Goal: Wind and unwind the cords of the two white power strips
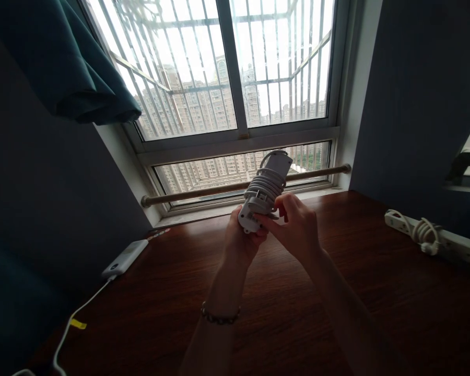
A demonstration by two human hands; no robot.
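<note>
A white power strip [279, 163] is held up tilted in front of the window, its cord [265, 184] wound in several loops around the middle. My left hand [241, 237] is closed around its lower end, partly hidden behind it. At the lower loops, the thumb and bent fingers of my right hand [295, 224] are closed on the cord's plug [260, 202]. The exact contact of those fingertips is dim and partly hidden.
A second white power strip [454, 243] with a wrapped cord lies at the right of the brown wooden table [282, 324]. At left lies a white power bank [125, 258] with a cable [72, 318]. A rail [196, 194] crosses the window; a teal curtain [74, 78] hangs upper left.
</note>
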